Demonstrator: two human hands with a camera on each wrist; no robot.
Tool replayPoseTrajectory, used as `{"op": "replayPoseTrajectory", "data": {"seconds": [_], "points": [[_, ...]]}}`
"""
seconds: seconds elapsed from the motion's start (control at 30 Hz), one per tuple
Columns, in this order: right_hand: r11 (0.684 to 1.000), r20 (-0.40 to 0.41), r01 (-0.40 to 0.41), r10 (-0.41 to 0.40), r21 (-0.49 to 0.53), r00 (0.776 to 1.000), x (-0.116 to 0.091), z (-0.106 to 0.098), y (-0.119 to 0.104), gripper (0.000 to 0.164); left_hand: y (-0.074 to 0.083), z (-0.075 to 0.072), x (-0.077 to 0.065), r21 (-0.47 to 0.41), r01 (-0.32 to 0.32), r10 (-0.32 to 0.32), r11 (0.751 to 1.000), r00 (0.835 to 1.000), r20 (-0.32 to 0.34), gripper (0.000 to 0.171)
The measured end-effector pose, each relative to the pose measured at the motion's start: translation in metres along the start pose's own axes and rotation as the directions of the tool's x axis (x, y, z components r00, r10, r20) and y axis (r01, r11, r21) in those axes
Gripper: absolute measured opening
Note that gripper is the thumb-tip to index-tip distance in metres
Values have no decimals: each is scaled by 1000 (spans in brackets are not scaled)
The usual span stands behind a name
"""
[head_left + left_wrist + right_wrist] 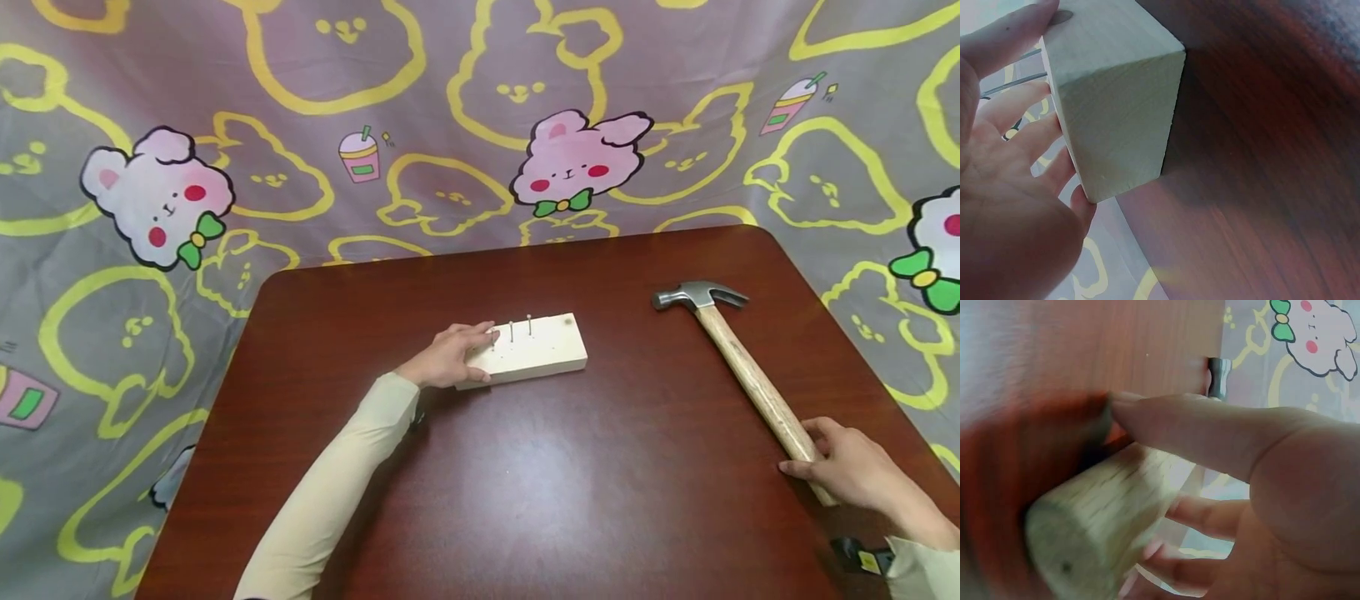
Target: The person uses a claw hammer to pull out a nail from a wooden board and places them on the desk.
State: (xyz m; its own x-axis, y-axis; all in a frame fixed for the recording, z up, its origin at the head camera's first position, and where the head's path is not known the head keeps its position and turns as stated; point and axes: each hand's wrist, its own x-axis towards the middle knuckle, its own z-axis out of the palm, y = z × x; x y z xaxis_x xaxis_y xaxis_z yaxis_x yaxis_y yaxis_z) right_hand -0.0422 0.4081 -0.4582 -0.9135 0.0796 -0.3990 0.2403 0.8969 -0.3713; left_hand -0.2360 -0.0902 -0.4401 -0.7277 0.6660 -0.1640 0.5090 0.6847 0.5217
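A pale wooden block [555,348] lies on the table with three thin nails [512,332] standing upright in its top. My left hand [448,357] holds the block's left end, thumb on the near side and fingers spread over the top beside the leftmost nail. In the left wrist view the block's end face [1119,128] shows beside the palm. On the right lies a claw hammer [742,375], its metal head pointing away. My right hand [862,467] grips the handle near its butt end, thumb on one side and fingers on the other. The right wrist view shows the handle's round end [1072,550] close up.
The dark red-brown table [525,483] has rounded far corners. A patterned cloth [435,75] with cartoon rabbits hangs behind it and at both sides. Light reflects off the table's middle. A dark strap [862,557] sits at my right wrist.
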Motion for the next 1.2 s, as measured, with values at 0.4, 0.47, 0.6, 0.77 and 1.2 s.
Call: {"op": "replayPoseTrajectory", "data": {"seconds": [0.4,0.47,0.6,0.77,1.2], "points": [[999,-31,-12,13,52,999,-1,3,1,74,-4,-2,-2,3,-5,5,1000,1000,-11,74],[995,-4,8,-8,101,1000,-1,2,0,72,-5,-2,-2,7,-6,6,1000,1000,-14,74],[958,98,48,-79,283,992,-1,4,-8,64,-5,-3,-3,6,0,0,1000,1000,-18,74],[779,237,-62,-114,624,965,2,17,-24,54,-3,-2,-3,-6,8,-8,1000,1000,-12,74],[456,266,-193,-100,869,959,12,34,-47,33,-2,3,0,-7,-8,8,1000,1000,-11,74]]}}
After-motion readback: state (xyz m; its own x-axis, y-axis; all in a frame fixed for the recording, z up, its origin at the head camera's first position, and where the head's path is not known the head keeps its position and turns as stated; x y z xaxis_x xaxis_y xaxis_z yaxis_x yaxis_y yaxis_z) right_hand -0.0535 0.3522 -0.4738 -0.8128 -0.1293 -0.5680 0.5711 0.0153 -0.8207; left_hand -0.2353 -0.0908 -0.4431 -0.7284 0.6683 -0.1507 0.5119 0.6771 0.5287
